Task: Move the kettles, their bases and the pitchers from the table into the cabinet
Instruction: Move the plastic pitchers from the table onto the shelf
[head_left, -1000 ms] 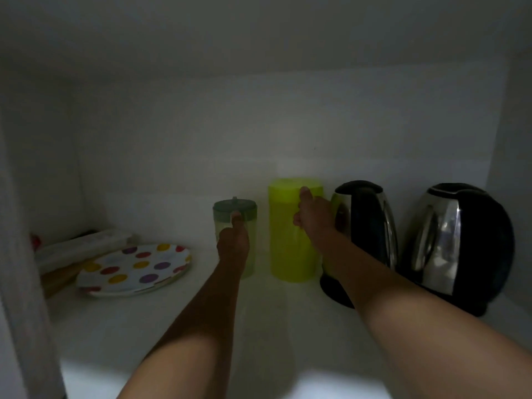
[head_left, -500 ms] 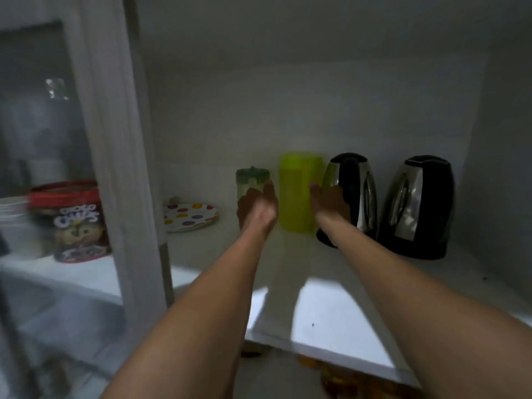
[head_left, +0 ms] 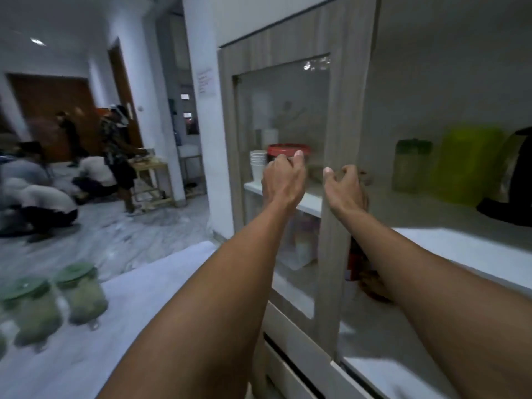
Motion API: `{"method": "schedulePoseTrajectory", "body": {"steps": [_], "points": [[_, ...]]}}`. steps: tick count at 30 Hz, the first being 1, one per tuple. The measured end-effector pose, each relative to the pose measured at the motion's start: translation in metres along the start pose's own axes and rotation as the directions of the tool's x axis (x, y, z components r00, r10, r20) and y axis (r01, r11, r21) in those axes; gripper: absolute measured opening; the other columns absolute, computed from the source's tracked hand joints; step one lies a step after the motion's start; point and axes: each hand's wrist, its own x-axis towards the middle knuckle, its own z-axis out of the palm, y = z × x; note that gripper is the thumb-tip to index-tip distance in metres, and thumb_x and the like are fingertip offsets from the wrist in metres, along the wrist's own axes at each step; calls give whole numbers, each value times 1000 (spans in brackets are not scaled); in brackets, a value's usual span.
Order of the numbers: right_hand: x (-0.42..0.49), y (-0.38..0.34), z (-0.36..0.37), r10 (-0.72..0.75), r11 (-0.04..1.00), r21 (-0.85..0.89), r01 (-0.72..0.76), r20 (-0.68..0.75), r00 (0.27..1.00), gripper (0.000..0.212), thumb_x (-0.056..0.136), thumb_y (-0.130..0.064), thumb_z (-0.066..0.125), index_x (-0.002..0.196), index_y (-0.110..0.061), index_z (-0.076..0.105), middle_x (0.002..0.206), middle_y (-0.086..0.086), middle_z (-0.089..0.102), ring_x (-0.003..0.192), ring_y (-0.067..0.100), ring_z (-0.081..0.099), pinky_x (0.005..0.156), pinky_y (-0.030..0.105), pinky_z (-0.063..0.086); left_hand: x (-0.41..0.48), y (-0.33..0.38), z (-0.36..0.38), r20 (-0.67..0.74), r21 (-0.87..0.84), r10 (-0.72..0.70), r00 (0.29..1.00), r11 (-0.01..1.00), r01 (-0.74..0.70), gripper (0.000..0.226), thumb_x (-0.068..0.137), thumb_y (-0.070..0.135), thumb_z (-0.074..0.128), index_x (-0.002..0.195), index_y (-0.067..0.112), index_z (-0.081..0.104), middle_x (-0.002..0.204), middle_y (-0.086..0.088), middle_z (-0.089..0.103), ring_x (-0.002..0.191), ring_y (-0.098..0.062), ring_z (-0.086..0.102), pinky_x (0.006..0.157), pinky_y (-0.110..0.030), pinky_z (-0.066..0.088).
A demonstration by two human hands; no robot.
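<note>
The cabinet (head_left: pixel 354 116) stands open on the right; on its shelf, well right of both hands, sit a yellow-green pitcher (head_left: pixel 467 165), a green-lidded pitcher (head_left: pixel 410 165) and a black kettle (head_left: pixel 515 180). Left hand (head_left: pixel 283 180) and right hand (head_left: pixel 347 188) are loosely curled, empty.

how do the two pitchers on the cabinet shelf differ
The green-lidded pitcher is narrower and shorter, with a see-through body and a dark green lid; the yellow-green pitcher is wider, taller and one solid bright colour. The green-lidded pitcher stands left, nearer the cabinet door. Both stand upright on the same shelf, side by side, untouched by either hand.
</note>
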Motion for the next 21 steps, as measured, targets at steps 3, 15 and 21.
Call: {"method": "schedulePoseTrajectory", "body": {"steps": [3, 15, 21], "points": [[-57, -54, 67, -88, 995, 51, 81, 136, 987, 47, 96, -47, 46, 129, -14, 47, 133, 20, 58, 121, 39, 54, 93, 40, 40, 7, -55, -94, -110, 70, -81, 991, 994, 88, 53, 99, 44, 39, 92, 1, 68, 101, -22, 70, 97, -38, 63, 70, -37, 38], [-348, -230, 347, -269, 960, 234, 151, 635, 724, 50, 98, -48, 43, 136, -14, 42, 139, 18, 52, 124, 38, 51, 92, 40, 40, -34, -297, -475, -519, 244, -334, 787, 824, 511, 48, 99, 44, 39, 67, 9, 47, 84, -18, 61, 80, -35, 57, 56, -35, 27], [-440, -233, 447, -247, 968, 180, 173, 792, 558, 51, 97, -47, 45, 137, -14, 44, 139, 16, 53, 123, 37, 52, 94, 40, 41, -61, -407, -555, -612, 189, -472, 635, 693, 696, 35, 100, 36, 41, 91, 7, 60, 102, -15, 66, 95, -35, 61, 69, -34, 38]]}}
